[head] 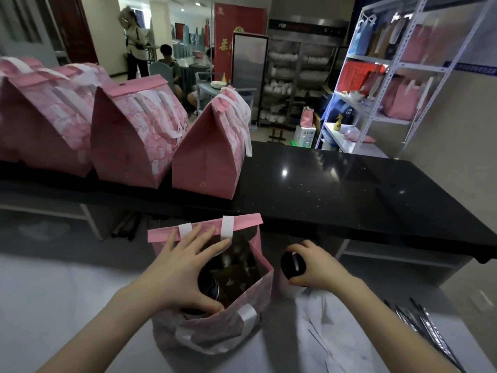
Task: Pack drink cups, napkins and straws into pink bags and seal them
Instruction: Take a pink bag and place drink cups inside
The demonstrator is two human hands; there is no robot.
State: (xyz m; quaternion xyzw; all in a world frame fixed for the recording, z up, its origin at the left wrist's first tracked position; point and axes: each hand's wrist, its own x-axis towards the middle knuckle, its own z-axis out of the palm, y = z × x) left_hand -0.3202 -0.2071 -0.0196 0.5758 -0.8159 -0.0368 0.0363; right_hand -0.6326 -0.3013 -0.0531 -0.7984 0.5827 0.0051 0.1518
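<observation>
Loading the second cup (293, 265) looks like the step in hand, I reckon. The right hand (320, 270) has its fingers wrapped round the black lid, and the cup stands just at 3 o'clock of the open pink bag (215, 327). The left hand (183, 267) lies spread over the bag's mouth, fingers mostly straight, palm on the first cup (208, 288) inside. I'd lift straight up, clear the rim, then lower it upright into the free 3 o'clock side. The bag looks soft and pink-patterned, with white handles and its flap up. Napkins (330, 327) sit at 4 o'clock, straws (425, 327) further out.
</observation>
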